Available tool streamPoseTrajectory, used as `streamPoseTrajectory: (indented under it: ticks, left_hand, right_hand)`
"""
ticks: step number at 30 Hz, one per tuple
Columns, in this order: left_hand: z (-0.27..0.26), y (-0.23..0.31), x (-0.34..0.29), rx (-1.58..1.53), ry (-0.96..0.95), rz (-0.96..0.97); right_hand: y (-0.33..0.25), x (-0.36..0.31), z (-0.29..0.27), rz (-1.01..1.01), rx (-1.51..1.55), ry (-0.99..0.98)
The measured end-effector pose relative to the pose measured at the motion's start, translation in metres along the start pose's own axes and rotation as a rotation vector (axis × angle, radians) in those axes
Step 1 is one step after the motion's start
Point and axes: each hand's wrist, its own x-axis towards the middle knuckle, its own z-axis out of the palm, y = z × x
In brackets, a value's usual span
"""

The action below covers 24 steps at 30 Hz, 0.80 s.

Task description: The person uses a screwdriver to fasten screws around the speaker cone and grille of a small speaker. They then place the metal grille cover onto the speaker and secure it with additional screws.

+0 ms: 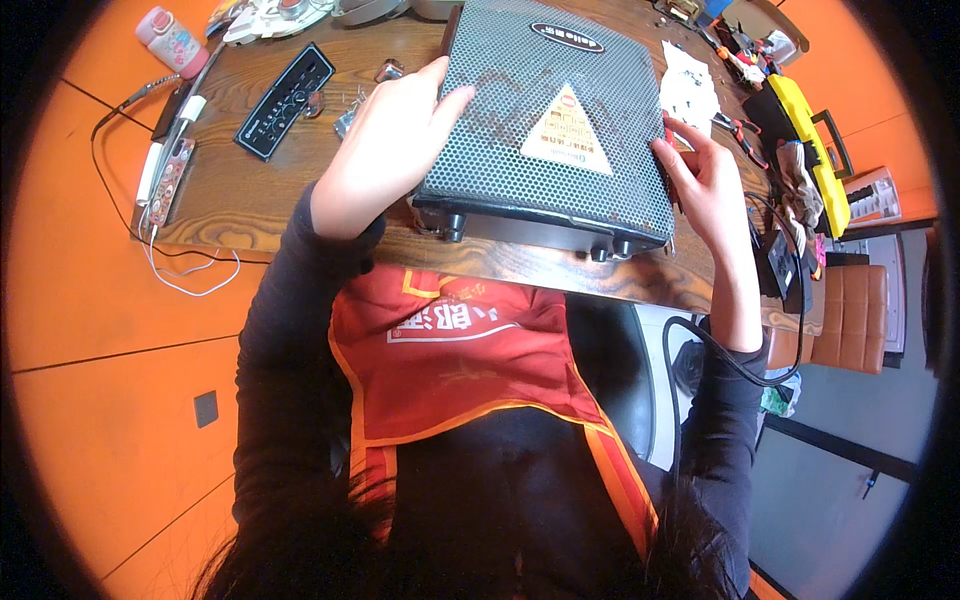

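Squarely between hands: grey mesh-topped appliance [545, 110]; left hand [390, 150], right hand [700, 180] gripping sides.

I saw long black sleeves [270, 330] reaching to both wrists, and a red apron [450, 370] with orange-yellow trim and white lettering, over dark clothing; the hands were bare.

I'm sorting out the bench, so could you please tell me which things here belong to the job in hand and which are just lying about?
In hand:
- flat grey appliance with mesh top, gripped at both sides
- left hand
- right hand

Lying about:
- black control panel
- pink bottle
- yellow tool case
- white paper sheet
- white cable
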Motion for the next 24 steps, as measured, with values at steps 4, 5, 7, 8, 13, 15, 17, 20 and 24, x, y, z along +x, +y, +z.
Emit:
streamPoseTrajectory:
  ticks: [4,5,7,8,13,15,17,20,24]
  left_hand:
    - [-0.003,0.011,-0.002,0.082,0.003,-0.05]
    - [-0.005,0.012,-0.003,0.061,-0.003,-0.049]
    - [-0.008,0.015,-0.005,0.066,-0.004,-0.053]
    - [-0.009,0.016,-0.007,0.093,0.004,-0.057]
    - [-0.003,0.019,-0.01,0.449,0.082,-0.03]
    - [-0.002,0.018,-0.01,0.526,0.128,0.018]
    - [-0.001,0.016,-0.01,0.581,0.122,0.066]
    - [0.002,0.014,-0.012,0.574,0.176,0.033]
    - [0.008,0.007,-0.011,0.306,0.089,-0.068]
  right_hand:
    - [0.002,-0.002,0.004,-0.026,-0.018,0.006]
    - [0.002,-0.003,0.002,-0.05,0.015,0.016]
    - [0.0,-0.006,0.003,-0.076,0.095,0.053]
    - [-0.002,-0.007,0.005,-0.074,0.117,0.011]
    - [-0.01,-0.015,0.004,-0.042,0.16,0.041]
    - [-0.01,-0.021,0.006,-0.073,0.226,0.076]
    - [-0.007,-0.028,0.008,-0.09,0.235,0.103]
    - [0.001,-0.036,0.011,-0.281,0.258,0.148]
    - [0.01,-0.045,0.01,-0.446,0.36,-0.128]
